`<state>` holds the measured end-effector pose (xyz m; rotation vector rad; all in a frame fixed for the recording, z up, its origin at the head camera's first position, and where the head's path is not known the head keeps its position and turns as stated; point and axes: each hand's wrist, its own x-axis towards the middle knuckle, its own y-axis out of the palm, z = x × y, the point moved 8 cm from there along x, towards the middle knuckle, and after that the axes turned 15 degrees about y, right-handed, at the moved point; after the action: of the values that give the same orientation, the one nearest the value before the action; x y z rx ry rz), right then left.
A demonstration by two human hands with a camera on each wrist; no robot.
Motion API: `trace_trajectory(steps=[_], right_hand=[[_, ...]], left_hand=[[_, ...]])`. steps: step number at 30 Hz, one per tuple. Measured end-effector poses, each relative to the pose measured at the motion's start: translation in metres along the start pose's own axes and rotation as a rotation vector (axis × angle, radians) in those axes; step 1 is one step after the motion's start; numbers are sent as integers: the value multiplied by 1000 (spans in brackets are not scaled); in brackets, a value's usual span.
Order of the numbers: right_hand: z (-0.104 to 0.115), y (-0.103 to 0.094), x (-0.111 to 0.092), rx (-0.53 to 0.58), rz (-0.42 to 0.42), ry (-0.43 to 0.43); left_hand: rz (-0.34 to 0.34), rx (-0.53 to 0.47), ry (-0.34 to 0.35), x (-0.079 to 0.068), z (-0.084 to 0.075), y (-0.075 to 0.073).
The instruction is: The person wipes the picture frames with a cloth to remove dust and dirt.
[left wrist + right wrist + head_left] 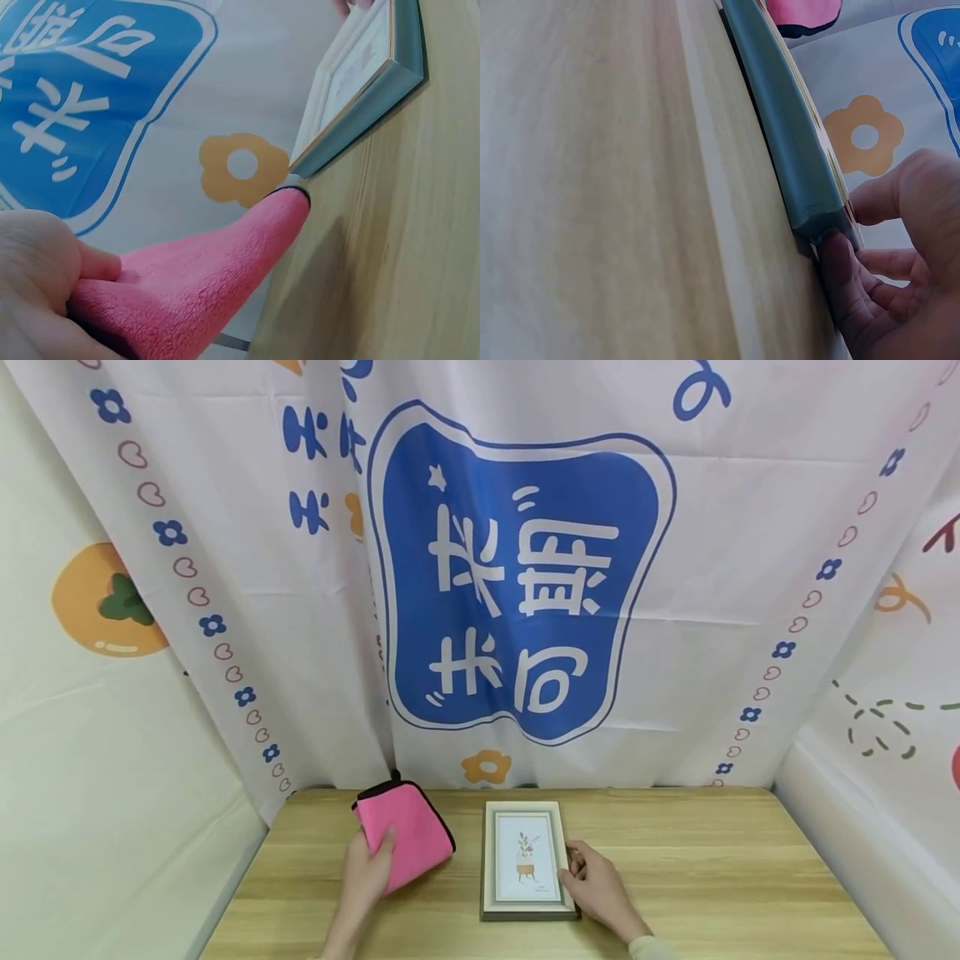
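My left hand (pixel 366 866) grips a folded pink cleaning cloth (pixel 408 837) with black edging, thumb on top. Seen from the left wrist, the plush cloth (pixel 202 292) is held off the wooden tabletop, its far end pointing toward the picture frame (pixel 352 112). That picture frame (pixel 491 860), pale with a print of a plant in an orange pot, lies face up at the middle of the table. Its right edge is held by my right hand (pixel 597 887). In the right wrist view, thumb and fingers (pixel 881 199) pinch the frame's corner, close over the tabletop.
The wooden table (pixel 697 877) ends at a white curtain (pixel 720 693) with a blue printed panel. Light walls (pixel 112 760) with printed fruit and flower shapes close in the left and right sides.
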<state>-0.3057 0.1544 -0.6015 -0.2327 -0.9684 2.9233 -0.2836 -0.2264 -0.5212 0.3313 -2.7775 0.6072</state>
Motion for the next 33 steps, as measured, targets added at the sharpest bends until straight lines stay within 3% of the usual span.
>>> trace_trajectory(steps=[6, 15, 27, 33], right_hand=[[-1, 0, 0, 5, 11, -8], [-2, 0, 1, 13, 10, -9], [-2, -2, 1, 21, 9, -4], [-2, -1, 1, 21, 2, -14]], left_hand=[[-107, 132, 182, 11, -13, 5], [-169, 305, 400, 22, -21, 27], [-147, 283, 456, 27, -23, 76], [-104, 306, 437, 26, -26, 97]])
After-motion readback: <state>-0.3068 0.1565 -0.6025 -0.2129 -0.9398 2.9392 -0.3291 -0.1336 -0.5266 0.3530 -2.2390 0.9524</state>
